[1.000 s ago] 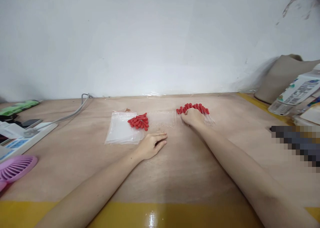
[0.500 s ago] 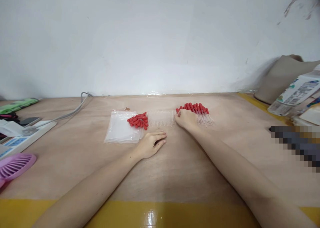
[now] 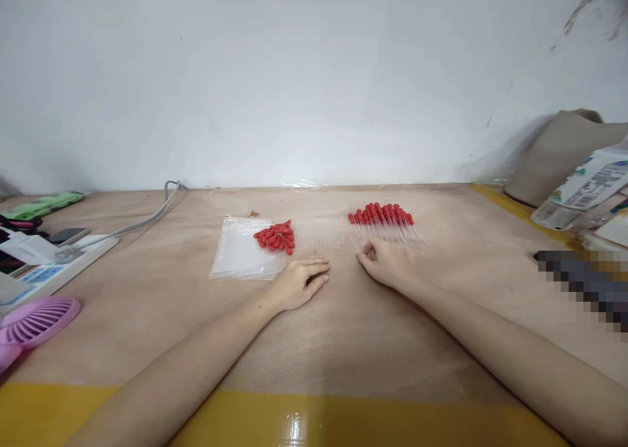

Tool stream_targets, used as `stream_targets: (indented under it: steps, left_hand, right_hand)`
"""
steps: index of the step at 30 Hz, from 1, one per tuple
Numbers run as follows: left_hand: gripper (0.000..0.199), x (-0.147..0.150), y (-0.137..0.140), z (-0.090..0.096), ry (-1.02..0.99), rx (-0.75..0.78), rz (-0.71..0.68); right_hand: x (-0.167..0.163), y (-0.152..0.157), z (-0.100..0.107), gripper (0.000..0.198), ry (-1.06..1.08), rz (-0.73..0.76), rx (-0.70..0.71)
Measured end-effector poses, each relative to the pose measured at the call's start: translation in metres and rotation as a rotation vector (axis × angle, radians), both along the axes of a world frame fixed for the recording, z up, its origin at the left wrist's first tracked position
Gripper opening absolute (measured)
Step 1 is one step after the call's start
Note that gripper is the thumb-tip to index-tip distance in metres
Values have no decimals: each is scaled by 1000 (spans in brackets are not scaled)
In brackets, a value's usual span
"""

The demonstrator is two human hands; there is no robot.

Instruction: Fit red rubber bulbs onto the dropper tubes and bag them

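Note:
My left hand (image 3: 303,282) rests on the table with its fingers stretched out, holding nothing. Close beyond it, a heap of red rubber bulbs (image 3: 275,237) lies on the right part of some clear plastic bags (image 3: 235,254). A row of clear glass dropper tubes (image 3: 318,232) lies right of the bulbs. My right hand (image 3: 385,262) is pinched closed, and a faint, thin clear glass tube (image 3: 355,242) shows at its fingertips. Just beyond that hand, assembled droppers (image 3: 383,214) with red bulbs lie side by side, glass ends toward me.
At the left are a white power strip (image 3: 53,270) with a grey cable (image 3: 140,224), a pink fan (image 3: 36,326) and a green object (image 3: 44,205). A plastic bottle (image 3: 559,211) and a beige item (image 3: 549,159) stand at the right. Yellow tape (image 3: 265,417) lines the front edge.
My right hand has drawn back toward me from the left end of the dropper row, uncovering the bulbs there. My left hand has stayed in place. The view has shifted slightly.

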State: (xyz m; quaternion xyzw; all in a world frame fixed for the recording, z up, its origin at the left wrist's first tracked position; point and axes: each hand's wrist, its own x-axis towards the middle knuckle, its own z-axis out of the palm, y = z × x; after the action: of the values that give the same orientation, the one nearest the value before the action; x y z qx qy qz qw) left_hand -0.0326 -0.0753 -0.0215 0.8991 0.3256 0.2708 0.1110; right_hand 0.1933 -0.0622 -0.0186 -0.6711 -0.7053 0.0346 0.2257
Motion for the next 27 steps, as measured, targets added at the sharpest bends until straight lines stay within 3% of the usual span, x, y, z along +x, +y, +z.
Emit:
stream_targets:
  steps: [3,7,12,16,21,27]
  left_hand:
    - [21,-4,2,2,15,102,122]
    - [15,-18,11,8,77,293,452]
    - [16,-32,24,11,179,243,596]
    - [11,-31,26,12,245,208,628]
    - [0,-27,9,24,286,253,639]
    - [13,-16,-12,20,136,174,356]
  right_hand:
    - [11,-12,-6,22,105,-9,73]
    - [15,-12,-10,30,178,-27,49]
    - [13,-11,-9,27,147,-10,21]
    - [13,-12,-7,23,121,-1,3]
    - [14,-10,-8,23,145,27,12]
    - [14,-11,-6,27,171,55,-2]
